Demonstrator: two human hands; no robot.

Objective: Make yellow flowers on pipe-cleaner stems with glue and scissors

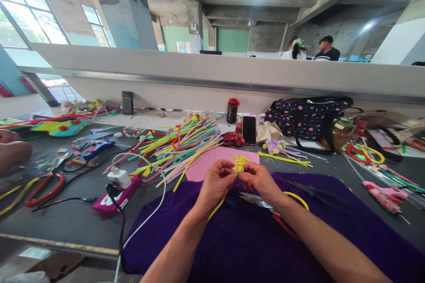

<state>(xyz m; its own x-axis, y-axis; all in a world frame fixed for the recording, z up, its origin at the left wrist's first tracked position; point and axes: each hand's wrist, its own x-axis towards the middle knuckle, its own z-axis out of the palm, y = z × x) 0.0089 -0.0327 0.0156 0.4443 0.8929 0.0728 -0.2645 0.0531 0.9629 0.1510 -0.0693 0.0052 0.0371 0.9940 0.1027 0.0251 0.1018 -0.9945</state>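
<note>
Both my hands meet over the purple cloth [232, 247]. Between the fingertips of my left hand [215, 181] and my right hand [260, 181] is a small bright yellow pipe-cleaner piece [239, 161], curled into a bumpy cluster. Each hand pinches it from its own side. A yellow stem [216, 210] hangs below my left hand; whether it joins the cluster is hidden. Under my right wrist lie scissors [255, 199] with red and yellow handles, partly covered by the forearm. A pink sheet [199, 166] sits just beyond my hands.
A pile of coloured pipe cleaners [195, 135] spreads at centre-left. A purple power strip [116, 199] with a white charger [118, 177] and cables stands left. Further back are a phone [249, 130], a bottle [233, 111] and a patterned bag [299, 119]. Another person's hand [13, 150] shows far left.
</note>
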